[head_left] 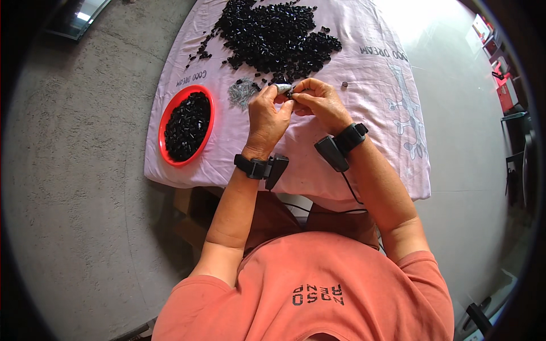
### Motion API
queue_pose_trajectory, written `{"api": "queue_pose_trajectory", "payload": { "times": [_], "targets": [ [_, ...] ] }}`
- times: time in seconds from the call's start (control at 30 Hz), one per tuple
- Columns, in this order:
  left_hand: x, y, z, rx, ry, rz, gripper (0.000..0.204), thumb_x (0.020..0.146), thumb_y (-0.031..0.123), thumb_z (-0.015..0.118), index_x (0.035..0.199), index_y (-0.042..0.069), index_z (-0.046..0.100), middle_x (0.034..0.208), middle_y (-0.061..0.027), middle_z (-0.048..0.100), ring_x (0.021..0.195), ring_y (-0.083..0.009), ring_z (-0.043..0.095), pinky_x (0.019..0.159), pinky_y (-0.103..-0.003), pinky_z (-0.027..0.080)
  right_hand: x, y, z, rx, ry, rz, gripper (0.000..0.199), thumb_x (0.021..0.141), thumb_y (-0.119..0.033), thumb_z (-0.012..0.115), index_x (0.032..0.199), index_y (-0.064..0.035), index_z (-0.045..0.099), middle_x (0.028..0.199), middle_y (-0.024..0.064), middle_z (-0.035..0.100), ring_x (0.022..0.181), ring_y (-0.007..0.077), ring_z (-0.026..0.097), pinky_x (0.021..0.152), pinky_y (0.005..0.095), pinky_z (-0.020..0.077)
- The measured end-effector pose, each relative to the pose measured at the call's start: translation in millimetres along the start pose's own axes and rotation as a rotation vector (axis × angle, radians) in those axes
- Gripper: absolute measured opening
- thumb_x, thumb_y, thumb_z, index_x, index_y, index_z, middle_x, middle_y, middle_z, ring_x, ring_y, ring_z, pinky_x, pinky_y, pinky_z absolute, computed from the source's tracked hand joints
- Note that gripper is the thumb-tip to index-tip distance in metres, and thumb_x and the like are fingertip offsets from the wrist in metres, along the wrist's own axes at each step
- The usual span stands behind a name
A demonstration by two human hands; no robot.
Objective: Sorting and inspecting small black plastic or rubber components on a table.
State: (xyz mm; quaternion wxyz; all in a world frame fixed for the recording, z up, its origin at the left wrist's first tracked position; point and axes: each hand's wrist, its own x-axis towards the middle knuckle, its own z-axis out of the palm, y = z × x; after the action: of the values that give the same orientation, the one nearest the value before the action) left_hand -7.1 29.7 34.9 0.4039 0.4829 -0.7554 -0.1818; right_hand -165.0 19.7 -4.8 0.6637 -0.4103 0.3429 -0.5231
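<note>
My left hand (269, 120) and my right hand (323, 104) meet over the cloth-covered table. Both are closed in a pinch, fingertips nearly touching, around a small black piece (289, 95). Its exact kind is too small to tell. A silvery-grey covering (282, 88) shows at a fingertip of my left hand. Just left of that hand lies a loose heap of thin, clear-grey slivers (242, 92). Beyond my hands spreads a large pile of small, shiny black pieces (273, 37). A red oval basin (211, 122), full of similar black pieces (186, 128), stands at the left.
The pink printed cloth (364, 165) covers the table. A single dark piece (344, 84) lies right of my hands. Black wrist straps with boxes (333, 152) sit on both wrists, and a cable (352, 190) hangs from the right one. Red items (505, 94) stand far right.
</note>
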Motion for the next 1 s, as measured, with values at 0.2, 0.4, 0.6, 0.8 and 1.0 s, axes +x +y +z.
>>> {"api": "queue_pose_trajectory", "payload": {
  "times": [0.2,0.4,0.6,0.8,1.0],
  "targets": [
    [-3,-7,7,0.077,0.005,0.068,0.016,0.077,-0.004,0.065,0.091,-0.002,0.059,0.083,-0.0145,0.062,0.078,-0.0326,0.063,0.069,-0.042,0.050,-2,-5,3,-0.045,0.026,0.049,0.017,0.094,-0.015,0.064,0.106,-0.0031,0.060,0.093,0.0058,0.068,0.079,0.0105,0.067,0.068,0.0233,0.0556],
    [-3,-3,9,0.116,-0.013,0.122,0.017,0.077,-0.006,0.062,0.093,-0.003,0.058,0.090,-0.0176,0.060,0.082,-0.0360,0.061,0.072,-0.045,0.049,-1,-3,2,-0.051,-0.038,0.018,0.027,0.096,-0.019,0.064,0.118,-0.0033,0.062,0.098,0.0054,0.070,0.080,0.0093,0.067,0.072,0.0226,0.0554],
    [-4,-3,8,0.143,-0.027,0.149,0.019,0.077,-0.006,0.059,0.097,-0.005,0.058,0.092,-0.0191,0.059,0.085,-0.0386,0.058,0.074,-0.046,0.048,-3,-7,4,-0.003,-0.069,0.024,0.030,0.097,-0.021,0.062,0.120,-0.0013,0.063,0.098,0.0067,0.071,0.082,0.0119,0.069,0.075,0.0249,0.0570],
    [-2,-3,10,0.189,0.037,0.200,0.017,0.079,-0.002,0.064,0.096,-0.003,0.060,0.088,-0.0177,0.062,0.084,-0.0377,0.061,0.074,-0.045,0.049,3,3,-5,0.077,-0.051,0.033,0.030,0.100,-0.025,0.058,0.114,0.0003,0.065,0.096,0.0095,0.071,0.084,0.0157,0.070,0.075,0.0282,0.0586],
    [0,-7,13,0.195,0.048,0.189,0.014,0.080,-0.001,0.063,0.094,-0.003,0.061,0.088,-0.0175,0.062,0.084,-0.0373,0.061,0.074,-0.044,0.049,2,6,-5,0.099,-0.044,0.025,0.031,0.100,-0.027,0.058,0.113,0.0001,0.065,0.095,0.0101,0.071,0.082,0.0167,0.070,0.076,0.0294,0.0586]
  ]
}}
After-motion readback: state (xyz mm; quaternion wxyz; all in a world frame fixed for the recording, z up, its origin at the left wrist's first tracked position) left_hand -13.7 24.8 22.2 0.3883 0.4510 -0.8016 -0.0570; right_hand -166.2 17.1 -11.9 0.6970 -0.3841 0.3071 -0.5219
